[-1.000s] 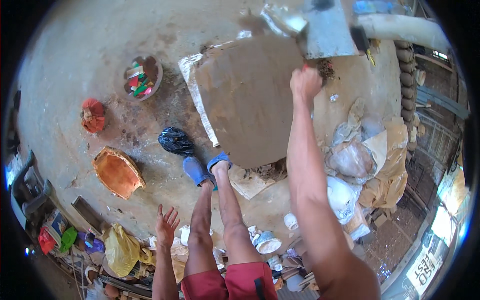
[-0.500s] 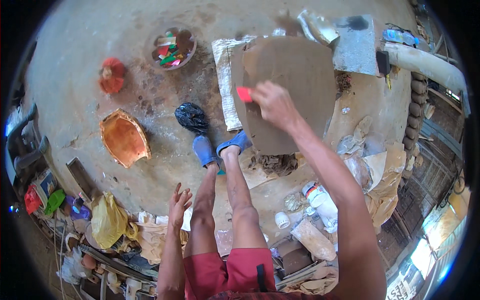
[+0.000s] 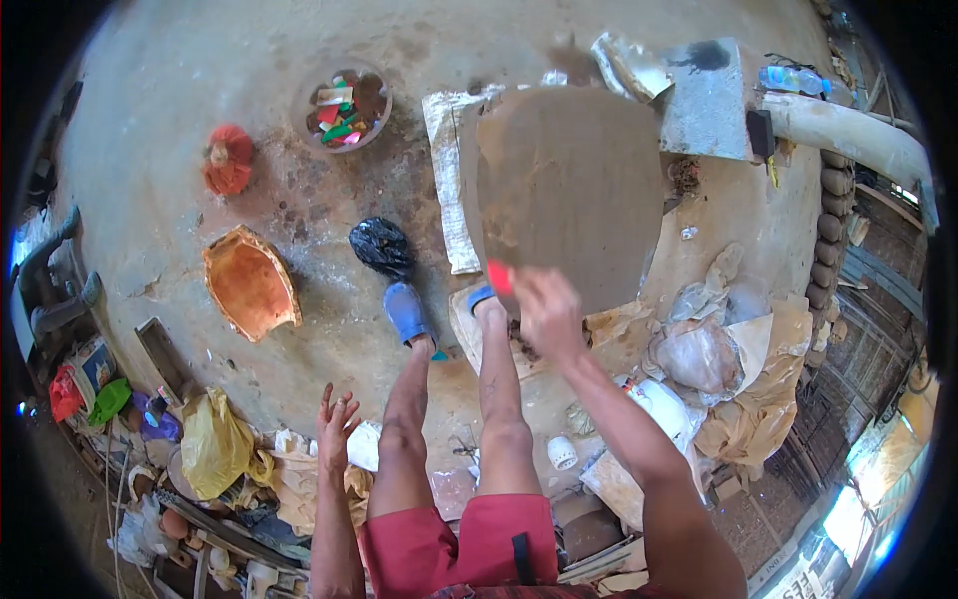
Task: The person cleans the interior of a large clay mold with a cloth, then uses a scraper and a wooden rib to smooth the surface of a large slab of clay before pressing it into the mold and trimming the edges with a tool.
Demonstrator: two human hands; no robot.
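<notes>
My right hand, slightly blurred, pinches a small flat red scraper at the near left edge of a large brown clay slab. The slab's surface is mostly smooth, with lighter streaks on its left side. Under its left side a white woven sack sticks out. My left hand hangs beside my left knee, fingers apart, holding nothing. Left of my feet, an orange-brown hollow mould-like piece with a rough rim lies on the floor.
A round tub holds water and coloured scraps. Near it are a red round object and a black plastic bag. A grey block and a thick pale pipe stand at the far right. Plastic and paper lie nearer right.
My right hand has drawn the red scraper nearer to me, from the slab's left middle to its near edge. My right foot has shifted right; my left hand has lowered slightly.
</notes>
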